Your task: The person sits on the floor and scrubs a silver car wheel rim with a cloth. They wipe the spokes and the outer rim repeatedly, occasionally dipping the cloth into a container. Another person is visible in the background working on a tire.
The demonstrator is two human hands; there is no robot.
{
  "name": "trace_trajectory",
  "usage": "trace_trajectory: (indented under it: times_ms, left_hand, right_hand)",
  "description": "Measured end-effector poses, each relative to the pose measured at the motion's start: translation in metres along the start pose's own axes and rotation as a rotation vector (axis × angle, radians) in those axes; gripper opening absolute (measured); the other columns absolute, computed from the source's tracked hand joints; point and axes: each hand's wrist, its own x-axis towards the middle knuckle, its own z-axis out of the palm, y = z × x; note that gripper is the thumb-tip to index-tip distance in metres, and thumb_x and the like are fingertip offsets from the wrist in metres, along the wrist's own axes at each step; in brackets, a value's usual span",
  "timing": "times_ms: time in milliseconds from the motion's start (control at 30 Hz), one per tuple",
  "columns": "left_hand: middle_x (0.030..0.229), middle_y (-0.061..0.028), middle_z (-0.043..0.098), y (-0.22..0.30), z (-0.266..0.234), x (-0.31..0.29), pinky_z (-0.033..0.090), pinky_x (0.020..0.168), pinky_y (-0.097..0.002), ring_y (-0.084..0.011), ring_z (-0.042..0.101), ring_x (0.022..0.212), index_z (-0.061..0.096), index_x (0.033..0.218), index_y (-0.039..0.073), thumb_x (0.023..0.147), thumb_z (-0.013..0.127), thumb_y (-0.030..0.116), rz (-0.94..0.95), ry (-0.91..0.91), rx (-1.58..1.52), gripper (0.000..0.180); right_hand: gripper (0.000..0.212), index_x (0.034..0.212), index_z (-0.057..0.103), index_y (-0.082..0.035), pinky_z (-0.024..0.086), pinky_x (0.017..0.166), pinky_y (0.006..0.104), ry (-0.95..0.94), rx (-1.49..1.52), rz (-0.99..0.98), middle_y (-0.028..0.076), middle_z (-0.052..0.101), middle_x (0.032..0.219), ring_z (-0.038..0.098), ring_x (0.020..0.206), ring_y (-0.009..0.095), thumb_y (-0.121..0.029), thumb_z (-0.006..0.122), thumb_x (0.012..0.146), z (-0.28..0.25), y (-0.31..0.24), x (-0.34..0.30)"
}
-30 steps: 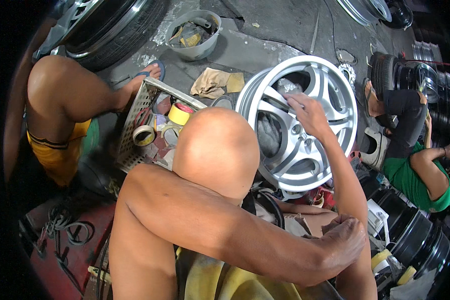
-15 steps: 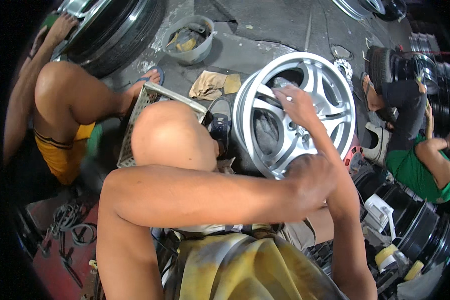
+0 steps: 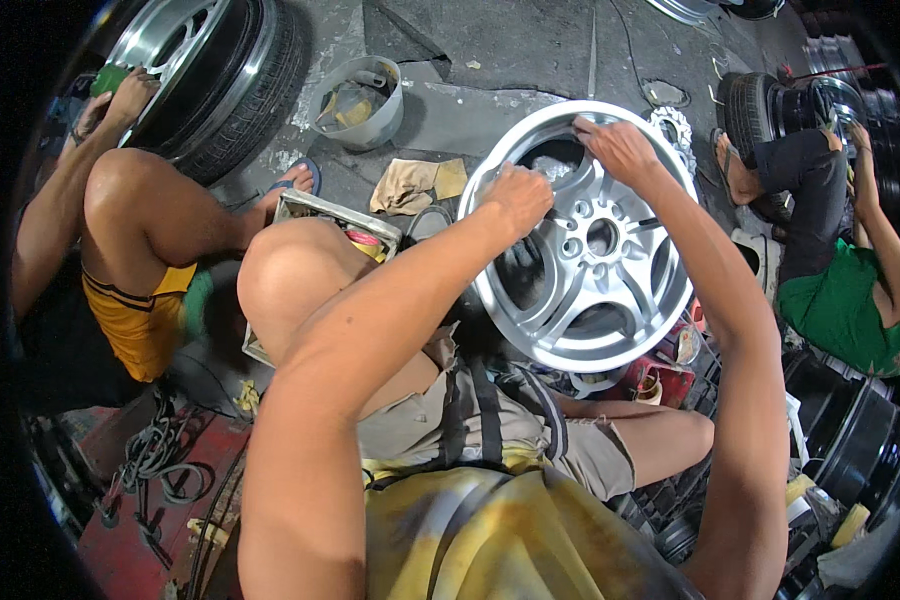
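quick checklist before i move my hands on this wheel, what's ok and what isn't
1. Right hand at the upper rim of the silver wheel: ok
2. Left hand at its upper left: ok
3. Hands apart: ok
4. What is under the curled left fingers: cannot tell, hidden
5. Bucket clear of the wheel: ok
6. Crate contents fully visible: not ok, knee in front

Wheel [image 3: 622, 262] partly hidden (behind left grip [image 3: 520, 200])

pass: lower spoke gap of silver wheel [image 3: 626, 240] | left block: raised knee [image 3: 288, 275], crate [image 3: 342, 208] | upper-left block: bucket [image 3: 382, 128]
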Motion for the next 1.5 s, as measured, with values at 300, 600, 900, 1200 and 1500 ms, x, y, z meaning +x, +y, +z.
trace_trajectory:
  times_ms: [300,600,900,1200,1500]
  left_hand:
    - [0.103,-0.0134,0.072,0.022,0.018,0.002,0.053,0.088,-0.0435,-0.0294,0.070,0.100,0.072,0.108,0.001,0.090,0.063,0.012,-0.149,0.060,0.251,0.023]
    - [0.105,-0.0165,0.074,0.017,-0.016,0.009,0.058,0.087,-0.0497,-0.0343,0.073,0.102,0.078,0.102,0.006,0.090,0.064,0.012,-0.195,-0.041,0.039,0.019]
    - [0.100,-0.0281,0.070,-0.015,-0.037,0.031,0.057,0.082,-0.0523,-0.0444,0.071,0.094,0.065,0.110,0.000,0.092,0.071,0.029,-0.375,0.447,-0.471,0.035]
    - [0.111,-0.0322,0.066,0.061,0.041,0.072,0.050,0.099,-0.0540,-0.0467,0.066,0.107,0.062,0.110,-0.011,0.093,0.058,0.016,-0.400,0.287,-0.424,0.032]
    - [0.115,-0.0341,0.069,0.000,0.005,0.176,0.053,0.101,-0.0457,-0.0441,0.068,0.113,0.072,0.107,-0.011,0.082,0.069,0.011,-0.852,0.278,-0.673,0.034]
  right_hand:
    - [0.020,0.104,0.071,-0.009,0.059,0.069,0.0364,0.028,-0.131,-0.094,0.008,0.076,0.094,0.076,0.082,0.021,-0.024,0.060,0.098,0.007,0.010,0.017]
    - [0.013,0.095,0.072,-0.010,0.059,0.069,0.0360,-0.127,-0.005,0.009,0.004,0.069,0.122,0.076,0.085,0.019,-0.018,0.061,0.096,0.004,-0.004,0.004]
    - [0.030,0.110,0.072,0.002,0.055,0.071,0.0394,-0.063,1.415,0.405,0.017,0.070,0.098,0.071,0.086,0.027,-0.023,0.057,0.102,-0.027,-0.079,-0.061]
    - [0.026,0.108,0.077,-0.002,0.049,0.089,0.0442,0.480,0.776,1.100,0.017,0.072,0.102,0.062,0.100,0.038,-0.020,0.060,0.100,0.011,-0.058,-0.174]
    - [0.028,0.114,0.076,-0.008,0.046,0.101,0.0465,0.644,0.777,0.942,0.012,0.073,0.112,0.066,0.113,0.031,-0.024,0.059,0.098,0.068,-0.082,-0.075]
